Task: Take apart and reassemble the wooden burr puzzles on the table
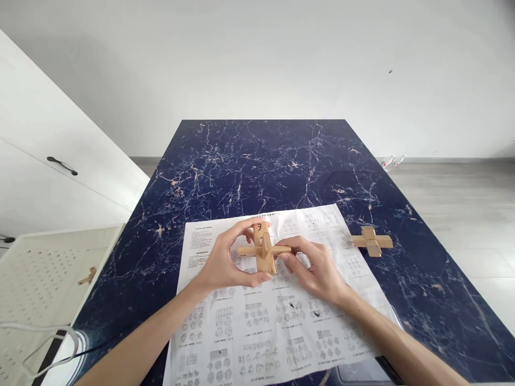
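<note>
Between my hands, above a printed instruction sheet [257, 300], is a wooden burr puzzle [264, 251] of crossed interlocking pieces. A dark mark is drawn on its upper block. My left hand [229, 257] grips the puzzle, thumb at the lower end and fingers at the upper end. With thumb and fingers, my right hand [308, 262] pinches the tip of the bar that sticks out to the right. The undersides of the pieces are hidden. Small diagrams and lines of text cover the sheet, which lies creased on the table.
A second wooden cross-shaped puzzle [372, 241] rests at the sheet's right edge. The dark blue marbled table [257, 161] reaches toward a white wall. At left are a white cabinet [76, 134], a perforated panel [44, 268] and a pale cable [40, 327].
</note>
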